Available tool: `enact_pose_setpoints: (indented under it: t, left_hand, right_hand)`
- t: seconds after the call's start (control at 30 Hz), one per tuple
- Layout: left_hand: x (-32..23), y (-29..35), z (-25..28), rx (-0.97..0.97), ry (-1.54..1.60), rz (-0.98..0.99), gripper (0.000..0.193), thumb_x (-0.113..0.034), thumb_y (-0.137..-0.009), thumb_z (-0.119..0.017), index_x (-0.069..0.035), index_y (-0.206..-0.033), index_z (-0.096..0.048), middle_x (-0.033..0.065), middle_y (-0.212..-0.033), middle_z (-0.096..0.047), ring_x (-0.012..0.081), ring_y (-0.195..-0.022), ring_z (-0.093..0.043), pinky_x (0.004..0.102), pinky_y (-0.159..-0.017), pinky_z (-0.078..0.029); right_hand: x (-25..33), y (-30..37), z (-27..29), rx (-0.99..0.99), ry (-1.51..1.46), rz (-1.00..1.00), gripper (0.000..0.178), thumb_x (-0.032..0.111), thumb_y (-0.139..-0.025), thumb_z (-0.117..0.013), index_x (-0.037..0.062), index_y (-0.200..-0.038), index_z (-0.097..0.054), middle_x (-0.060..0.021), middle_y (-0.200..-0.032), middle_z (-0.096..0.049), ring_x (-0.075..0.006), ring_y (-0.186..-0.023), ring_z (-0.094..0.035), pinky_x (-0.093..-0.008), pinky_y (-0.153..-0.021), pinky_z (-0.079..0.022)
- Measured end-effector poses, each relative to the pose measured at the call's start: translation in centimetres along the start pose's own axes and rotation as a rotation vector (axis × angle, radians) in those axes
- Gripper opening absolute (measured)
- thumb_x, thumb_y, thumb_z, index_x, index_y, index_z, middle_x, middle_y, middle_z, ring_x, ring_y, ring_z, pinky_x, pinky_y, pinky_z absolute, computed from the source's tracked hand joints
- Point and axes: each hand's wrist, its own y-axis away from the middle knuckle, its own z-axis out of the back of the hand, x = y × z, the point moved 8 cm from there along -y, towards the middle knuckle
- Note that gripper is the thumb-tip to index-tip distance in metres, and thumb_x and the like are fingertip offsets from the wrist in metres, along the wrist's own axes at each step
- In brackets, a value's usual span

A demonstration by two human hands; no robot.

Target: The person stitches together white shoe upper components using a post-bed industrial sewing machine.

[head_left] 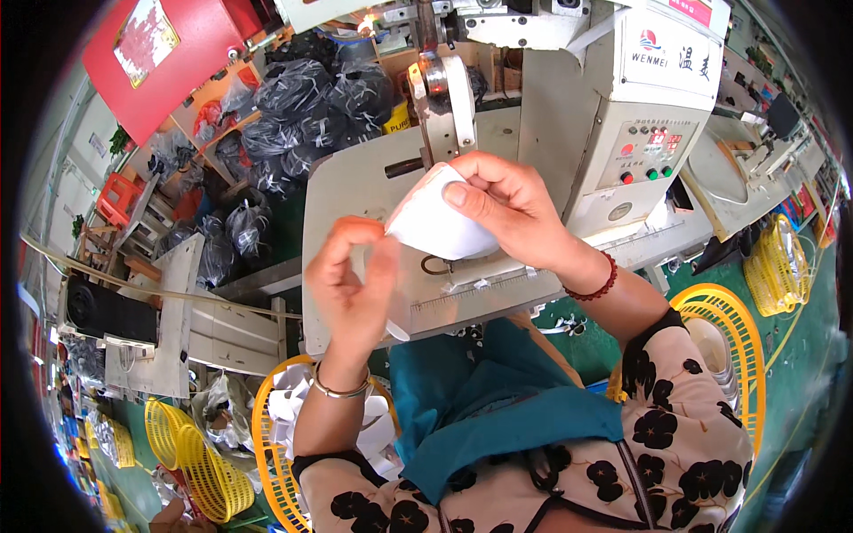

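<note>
My right hand (511,209) holds a white curved piece (440,220), smooth and cup-like, with a pinkish-beige edge along its upper left. The thumb presses on its face while the fingers curl behind. At the piece's left corner, my left hand (351,275) has its thumb and forefinger brought together in a pinch, slightly blurred. A narrow white strip (397,331) shows beside that hand's palm side; whether the fingers grip it or the piece's corner is unclear. Both hands are above the front of a pale machine table (346,195), below a metal press head (444,107).
A control box (635,151) with buttons stands right of the press. Yellow baskets flank me: the left basket (262,426) holds white pieces, the right basket (755,355) stacked pale pieces. Black plastic bags (298,107) pile up behind. A red panel (164,62) juts in at upper left.
</note>
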Motion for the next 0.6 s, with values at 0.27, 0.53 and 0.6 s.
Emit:
enact_pose_setpoints:
  t: [0.27,0.53,0.6]
  left_hand:
    - [-3.4,-2.3,-1.6,0.131,-0.193,-0.181,0.024,-0.003,-0.086,-0.054,-0.004,-0.108,-0.062,0.006,-0.087,-0.058,0.0101,-0.077,-0.052,0.0229,-0.07,-0.042]
    - [-5.1,-1.4,-3.3,0.258,-0.326,-0.344,0.034,0.008,-0.076,-0.059,-0.004,-0.107,-0.063,0.0097,-0.089,-0.056,0.0151,-0.071,-0.056,0.0248,-0.062,-0.045]
    - [-5.4,-1.3,-3.3,0.246,-0.349,-0.372,0.035,0.009,-0.074,-0.06,-0.005,-0.106,-0.063,0.0099,-0.088,-0.056,0.0159,-0.071,-0.057,0.0249,-0.061,-0.045]
  right_hand:
    - [1.1,1.2,-0.9,0.184,0.164,0.075,0.021,0.017,-0.093,-0.052,0.0004,-0.105,-0.056,-0.0043,-0.092,-0.058,-0.008,-0.082,-0.053,-0.0246,-0.069,-0.044]
    - [1.5,1.5,-0.8,0.238,0.355,0.159,0.021,0.015,-0.092,-0.051,0.0001,-0.106,-0.055,-0.0109,-0.089,-0.057,-0.0203,-0.077,-0.055,-0.0304,-0.067,-0.044]
    - [1.4,1.6,-0.6,0.227,0.347,0.153,0.021,0.015,-0.092,-0.051,0.0002,-0.105,-0.055,-0.0113,-0.089,-0.057,-0.022,-0.077,-0.055,-0.0313,-0.067,-0.044]
